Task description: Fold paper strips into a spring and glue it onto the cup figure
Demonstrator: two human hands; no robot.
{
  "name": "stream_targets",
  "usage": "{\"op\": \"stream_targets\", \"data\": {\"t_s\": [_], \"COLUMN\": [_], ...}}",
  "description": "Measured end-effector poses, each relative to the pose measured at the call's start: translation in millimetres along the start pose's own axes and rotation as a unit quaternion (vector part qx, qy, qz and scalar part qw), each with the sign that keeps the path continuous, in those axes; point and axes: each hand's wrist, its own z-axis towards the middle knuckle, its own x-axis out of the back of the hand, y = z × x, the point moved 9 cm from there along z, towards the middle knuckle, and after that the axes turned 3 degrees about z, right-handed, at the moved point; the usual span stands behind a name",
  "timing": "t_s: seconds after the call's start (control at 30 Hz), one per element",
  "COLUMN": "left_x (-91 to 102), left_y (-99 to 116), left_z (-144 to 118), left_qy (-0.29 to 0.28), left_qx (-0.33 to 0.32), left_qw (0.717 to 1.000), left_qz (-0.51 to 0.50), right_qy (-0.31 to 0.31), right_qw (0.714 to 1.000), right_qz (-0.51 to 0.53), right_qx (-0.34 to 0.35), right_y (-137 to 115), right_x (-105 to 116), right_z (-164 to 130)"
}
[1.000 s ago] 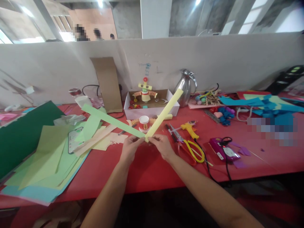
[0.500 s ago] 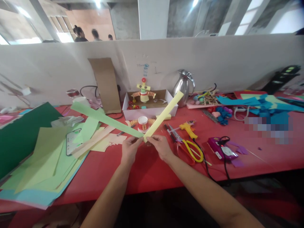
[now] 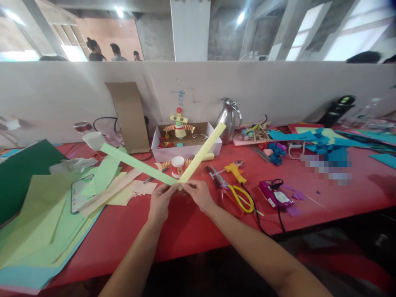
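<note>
Two paper strips (image 3: 202, 153), ends in grip (image 3: 198, 195)

Decent lane of bare red tabletop (image 3: 123, 222) between my left hand (image 3: 159, 203) and the paper stack (image 3: 62, 231), fwiw. Straight ahead is blocked though: red-and-white cup (image 3: 177, 168), then the white box (image 3: 185, 154) behind it. Off my right hand (image 3: 198, 194), scissors (image 3: 231, 190) and a yellow glue gun (image 3: 236, 171) eat up space, purple box (image 3: 267, 193) past them.
</note>
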Motion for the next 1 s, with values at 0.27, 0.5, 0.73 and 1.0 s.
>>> {"op": "stream_targets", "data": {"t_s": [0.27,0.5,0.73,1.0], "left_x": [28.4,30.4,23.4,29.7], "left_y": [10,5,5,11], "left_z": [8,13,9,-32], "left_qy": [0.075,0.063,0.048,0.069], "left_qx": [-0.036,-0.034,-0.024,-0.032], "left_qw": [0.997,0.997,0.998,0.996], "left_qz": [-0.009,-0.028,-0.02,0.043], "right_qy": [0.064,0.018,-0.019,0.018], "right_qw": [0.768,0.669,0.681,0.985], "right_qz": [-0.637,-0.743,-0.732,-0.161], "right_qx": [0.018,0.02,0.027,0.06], "right_y": [-69,-59,-46,-91], "right_x": [80,80,60,89], "right_z": [31,56,58,-23]}}
